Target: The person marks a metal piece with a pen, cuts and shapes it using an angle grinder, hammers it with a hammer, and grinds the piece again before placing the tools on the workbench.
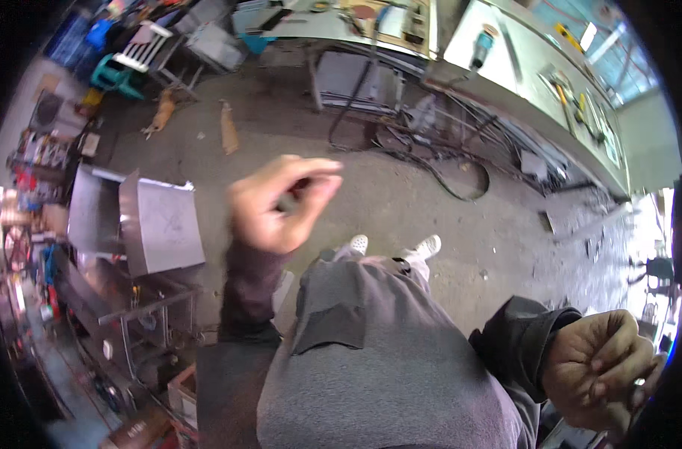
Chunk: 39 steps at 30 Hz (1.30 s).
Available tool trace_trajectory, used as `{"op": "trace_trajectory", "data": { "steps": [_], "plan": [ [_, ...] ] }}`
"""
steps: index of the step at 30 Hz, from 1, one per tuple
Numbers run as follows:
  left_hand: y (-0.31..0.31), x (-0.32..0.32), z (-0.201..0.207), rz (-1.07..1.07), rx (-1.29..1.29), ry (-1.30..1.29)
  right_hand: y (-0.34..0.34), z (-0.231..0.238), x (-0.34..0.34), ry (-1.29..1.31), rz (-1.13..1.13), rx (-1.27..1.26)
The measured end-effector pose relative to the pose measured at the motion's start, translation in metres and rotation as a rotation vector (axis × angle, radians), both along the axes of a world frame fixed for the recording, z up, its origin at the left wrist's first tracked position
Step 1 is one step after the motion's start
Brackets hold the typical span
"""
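Note:
My left hand (277,202) is raised in front of me, blurred by motion, with its fingers pinched on a small dark object (288,200) whose kind I cannot tell. My right hand (599,367) is at the lower right edge, its fingers curled around a thin object (640,382) that is mostly hidden at the rim of the picture. Both forearms wear dark sleeves. Below me are my grey trousers (371,352) and white shoes (423,247) on a concrete floor.
A bent sheet-metal box (157,224) stands on a metal frame at left. Black cables (438,168) lie on the floor ahead. Long workbenches (528,67) with tools run along the top and right. Plastic chairs (142,49) and clutter fill the upper left.

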<state>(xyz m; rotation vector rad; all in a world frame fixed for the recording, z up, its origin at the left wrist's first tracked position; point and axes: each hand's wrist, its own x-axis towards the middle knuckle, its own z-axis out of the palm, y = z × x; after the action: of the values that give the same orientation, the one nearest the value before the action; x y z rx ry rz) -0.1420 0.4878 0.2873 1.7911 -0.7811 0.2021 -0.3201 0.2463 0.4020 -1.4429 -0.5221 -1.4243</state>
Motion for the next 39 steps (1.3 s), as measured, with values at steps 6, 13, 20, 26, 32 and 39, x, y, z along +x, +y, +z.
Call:
{"op": "trace_trajectory", "data": {
  "steps": [6, 13, 20, 26, 32, 39],
  "plan": [
    [-0.011, -0.006, -0.140, -0.060, 0.113, 0.340, -0.017, -0.107, 0.058, 0.369, 0.033, 0.056],
    [0.031, -0.020, -0.213, -0.001, 0.213, 0.368, -0.107, -0.350, 0.031, 1.130, -0.322, -0.206],
    [0.011, 0.005, -0.228, -0.218, 0.346, 0.508, -0.145, -0.501, -0.150, 1.758, -0.634, 0.176],
    [-0.050, 0.045, -0.273, -0.431, 0.803, 0.390, -0.059, -0.523, -0.250, 1.916, -0.987, 0.546],
    [-0.203, 0.062, -0.285, -0.820, 0.887, 0.051, 0.025, -0.544, -0.285, 1.794, -0.976, 1.098],
    [-0.399, 0.045, -0.295, -1.029, 0.927, 0.216, 0.039, -0.543, -0.276, 1.702, -1.011, 1.416]
  ]
}}
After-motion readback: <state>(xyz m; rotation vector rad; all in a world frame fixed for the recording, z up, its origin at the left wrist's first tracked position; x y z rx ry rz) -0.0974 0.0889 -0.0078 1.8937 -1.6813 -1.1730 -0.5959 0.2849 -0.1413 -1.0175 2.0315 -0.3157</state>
